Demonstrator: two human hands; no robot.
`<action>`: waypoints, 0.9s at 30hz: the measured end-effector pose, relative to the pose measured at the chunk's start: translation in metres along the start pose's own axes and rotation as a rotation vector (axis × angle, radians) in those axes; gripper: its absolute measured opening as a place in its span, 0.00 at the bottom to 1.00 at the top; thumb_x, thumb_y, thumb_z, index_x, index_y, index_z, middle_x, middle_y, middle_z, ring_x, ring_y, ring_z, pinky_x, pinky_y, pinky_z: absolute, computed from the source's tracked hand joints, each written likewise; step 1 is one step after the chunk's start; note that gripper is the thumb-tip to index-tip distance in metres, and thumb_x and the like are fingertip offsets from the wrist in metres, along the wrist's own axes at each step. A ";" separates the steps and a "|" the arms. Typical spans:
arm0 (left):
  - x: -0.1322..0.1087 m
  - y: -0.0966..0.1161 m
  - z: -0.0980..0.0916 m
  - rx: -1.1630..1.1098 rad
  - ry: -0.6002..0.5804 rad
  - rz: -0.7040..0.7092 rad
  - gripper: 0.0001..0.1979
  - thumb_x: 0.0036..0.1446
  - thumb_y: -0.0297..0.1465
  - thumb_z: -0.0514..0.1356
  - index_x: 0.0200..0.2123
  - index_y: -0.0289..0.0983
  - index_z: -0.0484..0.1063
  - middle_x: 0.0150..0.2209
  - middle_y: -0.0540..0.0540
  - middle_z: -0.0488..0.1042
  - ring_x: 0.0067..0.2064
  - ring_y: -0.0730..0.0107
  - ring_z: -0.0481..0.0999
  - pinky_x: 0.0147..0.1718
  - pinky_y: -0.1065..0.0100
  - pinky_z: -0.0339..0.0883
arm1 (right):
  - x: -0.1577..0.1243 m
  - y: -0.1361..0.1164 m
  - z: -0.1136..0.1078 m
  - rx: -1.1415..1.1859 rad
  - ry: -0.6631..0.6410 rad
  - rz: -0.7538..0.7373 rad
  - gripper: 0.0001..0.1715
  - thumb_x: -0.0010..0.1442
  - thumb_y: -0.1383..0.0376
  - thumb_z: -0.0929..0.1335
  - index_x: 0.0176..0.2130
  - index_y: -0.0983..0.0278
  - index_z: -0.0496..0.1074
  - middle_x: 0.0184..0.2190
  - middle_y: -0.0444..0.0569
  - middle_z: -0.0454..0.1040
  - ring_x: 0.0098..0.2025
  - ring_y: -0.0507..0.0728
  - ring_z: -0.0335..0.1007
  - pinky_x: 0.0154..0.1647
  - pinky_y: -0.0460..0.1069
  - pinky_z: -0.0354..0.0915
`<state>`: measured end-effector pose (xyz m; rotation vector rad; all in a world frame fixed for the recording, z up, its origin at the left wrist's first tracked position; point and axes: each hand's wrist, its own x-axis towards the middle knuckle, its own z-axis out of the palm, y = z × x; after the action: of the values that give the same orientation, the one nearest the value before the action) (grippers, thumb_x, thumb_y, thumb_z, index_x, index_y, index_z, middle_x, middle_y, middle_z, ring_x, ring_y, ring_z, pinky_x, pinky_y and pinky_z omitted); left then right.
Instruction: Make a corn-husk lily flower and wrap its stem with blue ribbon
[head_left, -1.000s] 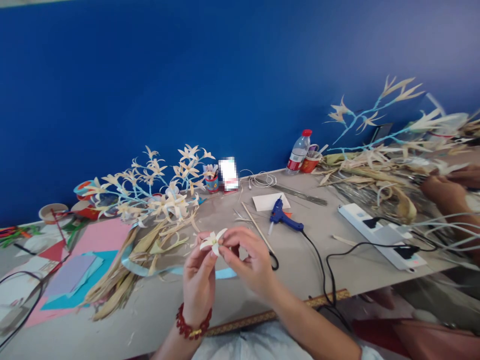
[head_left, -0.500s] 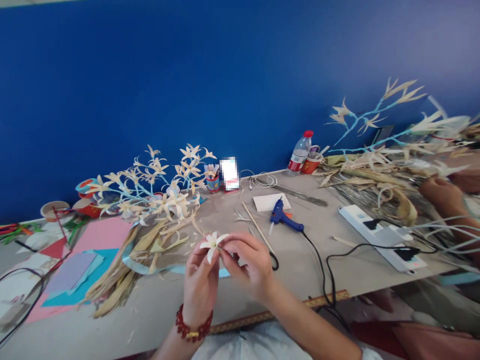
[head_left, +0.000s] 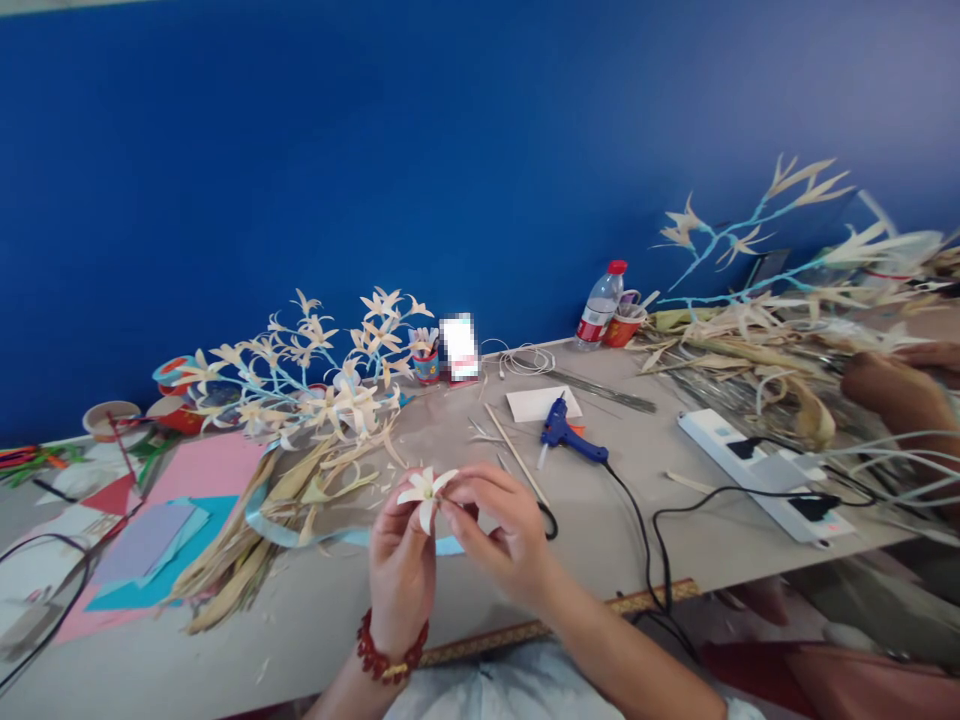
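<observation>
Flower (head_left: 427, 490) (petals splayed), btwn fingertips (head_left: 466, 492), L hand (head_left: 405, 550) under, R hand (head_left: 504, 525) beside

The glue gun (head_left: 571, 436) looks smooth plastic. Behind the gun, the bottle (head_left: 598, 308) is clear, glossy plastic; left of the gun, the flower (head_left: 428, 491) looks matt and papery, the husk bundle (head_left: 231, 562) rough.

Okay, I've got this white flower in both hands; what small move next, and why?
Perhaps hold the white flower steady with your left hand and gently adjust a petal with your right hand: the left supports it from below, while the right's fingers are at its right side.
</observation>
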<state>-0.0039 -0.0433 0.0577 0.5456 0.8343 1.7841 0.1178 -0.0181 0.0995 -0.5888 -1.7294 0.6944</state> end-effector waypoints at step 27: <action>0.004 0.005 0.003 0.033 -0.053 0.006 0.10 0.40 0.32 0.72 0.29 0.39 0.78 0.37 0.47 0.79 0.38 0.68 0.78 0.40 0.68 0.71 | 0.001 0.001 0.004 0.105 0.070 0.117 0.03 0.58 0.68 0.67 0.33 0.63 0.72 0.33 0.51 0.75 0.35 0.55 0.71 0.32 0.47 0.67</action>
<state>-0.0064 -0.0401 0.0631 0.6140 0.8276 1.7565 0.1136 -0.0175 0.0985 -0.6382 -1.5931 0.8320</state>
